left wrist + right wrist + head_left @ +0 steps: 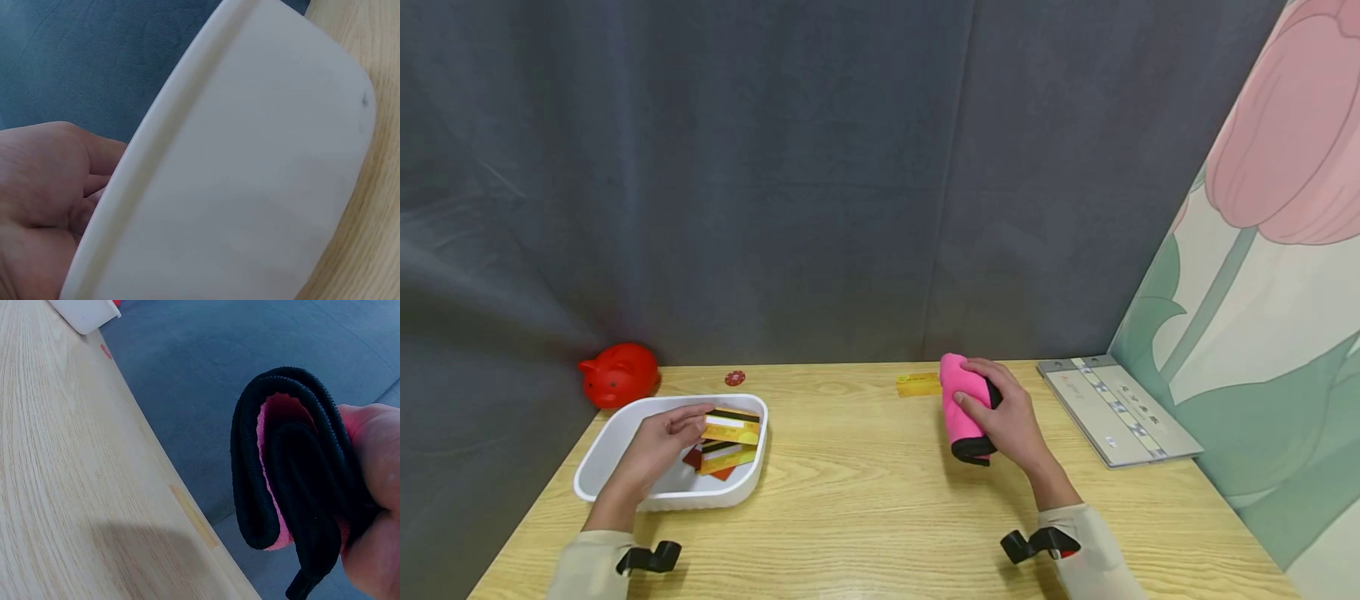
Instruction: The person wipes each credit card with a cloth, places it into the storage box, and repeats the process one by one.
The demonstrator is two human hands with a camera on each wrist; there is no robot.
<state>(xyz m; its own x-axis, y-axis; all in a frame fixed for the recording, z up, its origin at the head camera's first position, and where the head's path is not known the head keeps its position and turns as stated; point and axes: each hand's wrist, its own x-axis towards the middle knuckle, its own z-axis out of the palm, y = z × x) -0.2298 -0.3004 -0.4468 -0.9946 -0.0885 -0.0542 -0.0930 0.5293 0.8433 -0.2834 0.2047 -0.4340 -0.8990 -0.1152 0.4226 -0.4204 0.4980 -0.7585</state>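
A yellow bank card (731, 425) with a dark stripe is pinched in my left hand (658, 446), over the white plastic basin (602, 454). Below it in the basin lie another yellow card (727, 458) and some red pieces (722, 473). The left wrist view shows mostly the basin's outer wall (250, 144), which hides my fingertips. My right hand (1011, 417) grips a rolled pink cloth (961, 400) with black edging. In the right wrist view the cloth's folded black end (300, 462) faces the camera, held above the table.
A yellow card (917, 384) lies near the table's back edge, beside the cloth. Behind the basin are a red piggy bank (620, 375) and a red poker chip (735, 378). At the right lies a grey-white flat book (1120, 408). A dark curtain (820, 183) hangs behind the table.
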